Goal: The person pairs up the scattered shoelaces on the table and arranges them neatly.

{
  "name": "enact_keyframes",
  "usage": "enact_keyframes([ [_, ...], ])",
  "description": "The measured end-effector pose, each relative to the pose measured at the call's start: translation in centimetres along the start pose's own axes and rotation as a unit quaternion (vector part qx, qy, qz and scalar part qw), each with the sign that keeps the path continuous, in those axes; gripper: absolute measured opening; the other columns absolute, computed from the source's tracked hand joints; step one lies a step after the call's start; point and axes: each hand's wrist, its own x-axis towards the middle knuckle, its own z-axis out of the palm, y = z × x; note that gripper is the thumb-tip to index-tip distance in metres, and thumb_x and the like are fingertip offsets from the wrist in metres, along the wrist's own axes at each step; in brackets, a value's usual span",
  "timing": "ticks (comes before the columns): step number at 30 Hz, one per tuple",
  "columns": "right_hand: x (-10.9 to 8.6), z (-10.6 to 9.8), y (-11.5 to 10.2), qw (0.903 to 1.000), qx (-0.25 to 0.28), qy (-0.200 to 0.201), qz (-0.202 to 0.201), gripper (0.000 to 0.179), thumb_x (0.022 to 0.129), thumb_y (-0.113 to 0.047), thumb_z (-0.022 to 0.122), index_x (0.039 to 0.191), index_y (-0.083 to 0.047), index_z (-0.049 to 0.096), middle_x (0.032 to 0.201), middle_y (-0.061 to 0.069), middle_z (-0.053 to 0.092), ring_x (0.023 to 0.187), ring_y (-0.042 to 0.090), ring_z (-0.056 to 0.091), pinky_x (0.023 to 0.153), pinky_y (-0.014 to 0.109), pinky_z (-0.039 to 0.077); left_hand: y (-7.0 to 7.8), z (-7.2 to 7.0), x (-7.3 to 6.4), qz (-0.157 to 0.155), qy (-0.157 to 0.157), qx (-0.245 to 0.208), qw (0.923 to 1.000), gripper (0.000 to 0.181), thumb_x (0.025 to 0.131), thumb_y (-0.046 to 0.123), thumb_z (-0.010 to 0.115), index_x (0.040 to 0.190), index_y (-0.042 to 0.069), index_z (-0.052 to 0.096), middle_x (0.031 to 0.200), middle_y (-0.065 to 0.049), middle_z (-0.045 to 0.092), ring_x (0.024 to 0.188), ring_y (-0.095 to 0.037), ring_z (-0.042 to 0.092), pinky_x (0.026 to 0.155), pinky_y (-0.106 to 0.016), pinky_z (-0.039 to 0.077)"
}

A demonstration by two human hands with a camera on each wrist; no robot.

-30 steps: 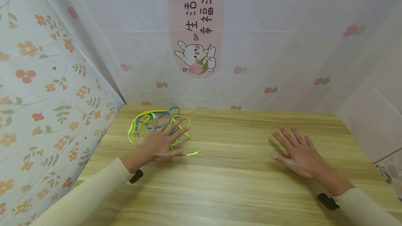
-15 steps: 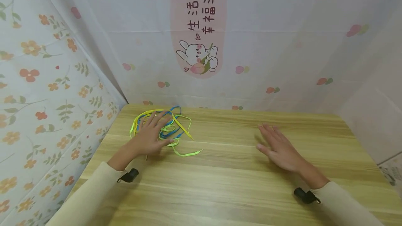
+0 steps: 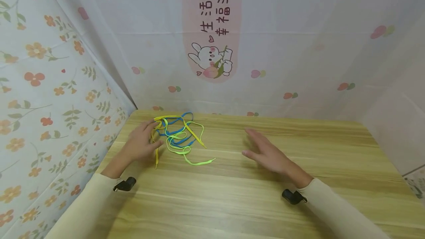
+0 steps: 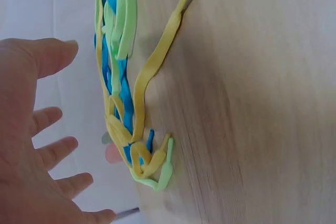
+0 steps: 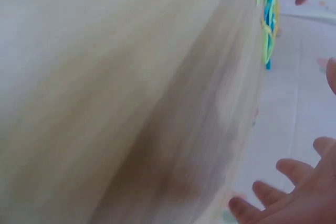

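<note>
A loose tangle of flat shoelaces lies at the back left of the table: a yellow shoelace (image 3: 192,132), a blue shoelace (image 3: 180,144) and a lime-green shoelace (image 3: 199,163). My left hand (image 3: 139,142) hovers at the tangle's left side with fingers spread, hiding part of it in the head view. In the left wrist view the fingers (image 4: 58,153) stand apart from the yellow lace (image 4: 152,66) and grip nothing. To the right of the laces, my right hand (image 3: 267,154) is held above the bare wood, fingers extended and holding nothing.
The wooden table (image 3: 212,202) meets a printed cloth backdrop (image 3: 292,47) at its rear edge. Another floral cloth (image 3: 59,113) hangs on the left. Black wrist cameras (image 3: 293,196) sit under both sleeves.
My left hand has drawn leftward off the middle of the laces, uncovering more of them. My right hand has moved left, toward the table's middle. The laces lie about the same.
</note>
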Motion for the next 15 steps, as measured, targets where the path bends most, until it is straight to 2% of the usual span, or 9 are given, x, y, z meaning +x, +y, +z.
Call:
enact_keyframes([
  [4, 1.7, 0.5, -0.6, 0.9981, 0.060, -0.007, 0.009, 0.090, 0.111, -0.036, 0.068, 0.178, -0.015, 0.012, 0.181, 0.015, 0.021, 0.165, 0.043, 0.021, 0.125, 0.071, 0.025, -0.8, -0.5, 0.2, -0.041, -0.008, -0.066, 0.9970, 0.073, 0.104, 0.025, 0.075, 0.158, -0.013, 0.043, 0.160, -0.039, 0.043, 0.150, -0.059, 0.038, 0.120, -0.072, 0.032],
  [8, 3.4, 1.0, -0.9, 0.9930, 0.116, -0.013, 0.021, 0.091, 0.112, -0.030, 0.068, 0.178, -0.013, 0.008, 0.179, 0.020, 0.023, 0.163, 0.045, 0.026, 0.123, 0.069, 0.031, -1.3, -1.1, 0.0, -0.095, -0.011, -0.137, 0.9859, 0.077, 0.107, 0.027, 0.073, 0.164, -0.010, 0.036, 0.165, -0.037, 0.038, 0.153, -0.058, 0.034, 0.120, -0.073, 0.030],
  [11, 4.7, 1.5, -1.0, 0.9897, 0.141, -0.014, 0.020, 0.091, 0.112, -0.023, 0.068, 0.177, -0.010, 0.006, 0.178, 0.024, 0.024, 0.162, 0.046, 0.026, 0.123, 0.067, 0.032, -1.8, -1.4, -0.2, -0.123, -0.006, -0.154, 0.9803, 0.079, 0.107, 0.028, 0.074, 0.166, -0.007, 0.035, 0.168, -0.035, 0.036, 0.153, -0.059, 0.035, 0.118, -0.074, 0.033],
  [15, 6.2, 2.5, -1.4, 0.9887, 0.148, -0.020, 0.015, 0.089, 0.111, -0.019, 0.068, 0.177, -0.007, 0.009, 0.177, 0.025, 0.026, 0.162, 0.045, 0.027, 0.124, 0.064, 0.032, -2.6, -1.8, -0.7, -0.143, -0.003, -0.157, 0.9772, 0.077, 0.107, 0.026, 0.073, 0.166, -0.007, 0.035, 0.168, -0.035, 0.036, 0.150, -0.060, 0.037, 0.115, -0.075, 0.037],
])
